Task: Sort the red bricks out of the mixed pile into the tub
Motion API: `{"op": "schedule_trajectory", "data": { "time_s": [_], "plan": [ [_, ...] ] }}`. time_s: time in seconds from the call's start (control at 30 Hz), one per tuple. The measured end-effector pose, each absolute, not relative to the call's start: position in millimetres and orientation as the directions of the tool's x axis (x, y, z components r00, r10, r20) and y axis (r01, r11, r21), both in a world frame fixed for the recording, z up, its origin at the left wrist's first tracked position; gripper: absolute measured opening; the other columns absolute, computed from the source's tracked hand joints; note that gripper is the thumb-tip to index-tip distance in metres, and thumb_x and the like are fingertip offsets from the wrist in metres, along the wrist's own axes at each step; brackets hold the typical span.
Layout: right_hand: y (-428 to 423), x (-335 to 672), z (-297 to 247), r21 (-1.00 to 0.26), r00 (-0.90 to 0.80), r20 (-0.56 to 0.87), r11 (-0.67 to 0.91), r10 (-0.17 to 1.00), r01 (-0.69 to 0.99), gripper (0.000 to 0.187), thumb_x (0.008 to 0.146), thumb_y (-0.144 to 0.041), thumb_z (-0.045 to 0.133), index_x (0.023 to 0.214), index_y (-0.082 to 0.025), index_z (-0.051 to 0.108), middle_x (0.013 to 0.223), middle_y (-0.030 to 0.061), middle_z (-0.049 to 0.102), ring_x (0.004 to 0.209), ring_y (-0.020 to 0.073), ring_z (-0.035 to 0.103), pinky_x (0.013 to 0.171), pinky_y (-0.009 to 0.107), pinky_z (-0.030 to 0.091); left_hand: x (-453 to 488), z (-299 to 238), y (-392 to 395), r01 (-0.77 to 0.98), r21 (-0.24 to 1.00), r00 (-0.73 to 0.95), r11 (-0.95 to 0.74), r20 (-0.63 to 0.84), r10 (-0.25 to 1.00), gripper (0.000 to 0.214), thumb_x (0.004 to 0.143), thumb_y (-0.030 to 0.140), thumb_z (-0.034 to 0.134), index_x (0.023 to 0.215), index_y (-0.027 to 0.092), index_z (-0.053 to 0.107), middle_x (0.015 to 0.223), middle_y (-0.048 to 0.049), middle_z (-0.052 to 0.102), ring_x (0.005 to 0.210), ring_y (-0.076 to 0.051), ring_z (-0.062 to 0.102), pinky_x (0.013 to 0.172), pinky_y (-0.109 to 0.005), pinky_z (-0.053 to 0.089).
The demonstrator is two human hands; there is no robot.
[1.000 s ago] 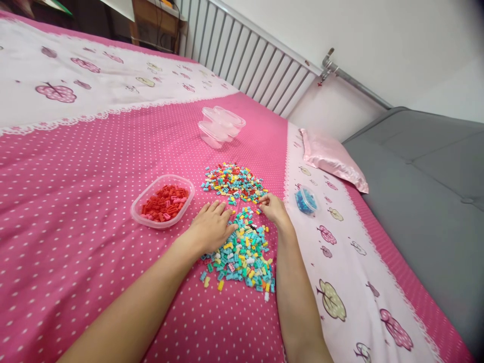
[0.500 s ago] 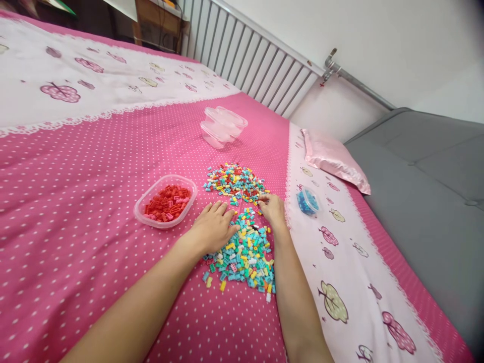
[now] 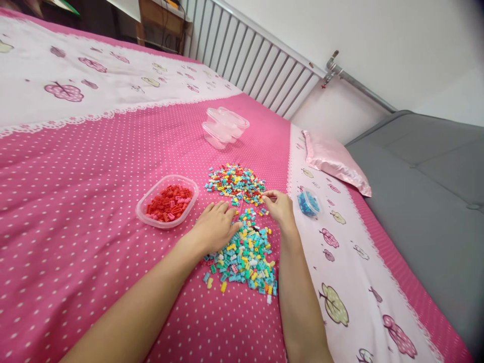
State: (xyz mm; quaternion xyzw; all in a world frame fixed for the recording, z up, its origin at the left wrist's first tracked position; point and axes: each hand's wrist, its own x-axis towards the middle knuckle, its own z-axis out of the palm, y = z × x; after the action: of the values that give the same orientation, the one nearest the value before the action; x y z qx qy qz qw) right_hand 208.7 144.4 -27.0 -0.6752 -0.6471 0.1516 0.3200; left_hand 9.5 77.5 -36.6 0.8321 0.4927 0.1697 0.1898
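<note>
My left hand (image 3: pixel 215 227) lies flat with its fingers spread, at the left edge of the near pile of small building bricks (image 3: pixel 247 257), mostly blue, green and yellow. My right hand (image 3: pixel 280 207) is pinched at the right edge of the far pile of mixed-colour bricks (image 3: pixel 236 182). A reddish building brick seems to sit at its fingertips, though it is tiny and partly hidden. Left of my left hand stands a clear tub (image 3: pixel 141 214) holding red and some pink bricks (image 3: pixel 169 203). Right of my right hand is a small clear tub with blue pieces (image 3: pixel 308 202).
Stacked clear plastic containers (image 3: pixel 225 127) lie beyond the piles on the pink dotted bedsheet (image 3: pixel 94 166). A pink pillow (image 3: pixel 335 159) rests by the grey padded headboard (image 3: pixel 423 191). A metal railing (image 3: pixel 257 55) runs along the far side.
My right hand has drawn slightly to the right, its fingertips lifting from the far pile's edge. My left hand stays in place. The view has shifted slightly.
</note>
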Motion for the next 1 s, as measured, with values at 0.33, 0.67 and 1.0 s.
{"op": "schedule_trajectory", "data": {
  "time_s": [0.33, 0.67, 1.0],
  "plan": [
    [91, 170, 28, -0.784, -0.266, 0.257, 0.361, 0.929, 0.505, 0.016, 0.076, -0.03, 0.058, 0.083, -0.017, 0.064, 0.085, 0.0051, 0.066, 0.073, 0.0134, 0.061, 0.068, 0.027, 0.048, 20, -3, 80, -0.538, 0.642, 0.38, 0.546, -0.393, 0.837, 0.033, 0.091, 0.029, 0.03, 0.103, 0.007, 0.052, 0.096, -0.016, 0.061, 0.087, -0.019, 0.061, 0.084, -0.032, 0.047],
    [123, 211, 3, -0.697, 0.13, 0.364, 0.177, 0.922, 0.695, 0.023, 0.078, -0.023, 0.047, 0.092, -0.017, 0.065, 0.089, 0.0068, 0.068, 0.082, 0.018, 0.063, 0.079, 0.034, 0.047, 12, -4, 87, -0.68, 0.402, 0.395, 0.613, -0.503, 0.769, 0.022, 0.087, 0.012, 0.033, 0.093, 0.005, 0.053, 0.07, -0.008, 0.053, 0.052, -0.009, 0.05, 0.045, -0.016, 0.045],
    [153, 228, -52, -0.402, 0.141, 0.1, -0.09, 0.985, 0.911, 0.034, 0.073, -0.007, 0.041, 0.096, -0.018, 0.065, 0.095, 0.0067, 0.068, 0.09, 0.019, 0.062, 0.087, 0.033, 0.044, 12, -6, 88, -0.719, 0.45, 0.283, 0.529, -0.506, 0.815, 0.016, 0.084, 0.009, 0.037, 0.083, 0.006, 0.053, 0.065, -0.0055, 0.05, 0.051, -0.008, 0.05, 0.046, -0.016, 0.045]
  ]
}}
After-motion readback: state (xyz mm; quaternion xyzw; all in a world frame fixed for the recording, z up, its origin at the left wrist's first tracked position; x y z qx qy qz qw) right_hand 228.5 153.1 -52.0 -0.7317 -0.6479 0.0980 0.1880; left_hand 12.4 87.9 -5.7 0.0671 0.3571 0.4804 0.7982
